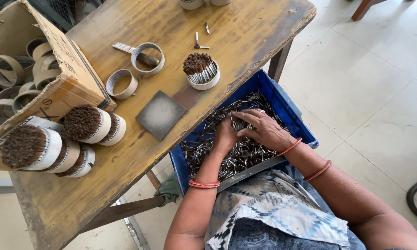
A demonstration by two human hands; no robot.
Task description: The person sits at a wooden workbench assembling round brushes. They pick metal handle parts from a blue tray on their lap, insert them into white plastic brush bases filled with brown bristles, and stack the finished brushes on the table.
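A blue plastic crate (282, 99) rests on my lap, filled with several thin metal pins with dark tips (203, 146). Both hands are down in the pile. My left hand (225, 136) is closed around a bunch of pins. My right hand (264, 129) lies over the pins beside it, fingers bent and touching the same bunch. On the wooden table (245, 32) stands a partly filled white ring of upright pins (201, 70).
Two empty white rings (121, 84) and a grey square plate (160, 114) lie on the table. Several filled rings (85, 124) are stacked at the left. A cardboard box (65, 69) holds more empty rings. Tiled floor lies to the right.
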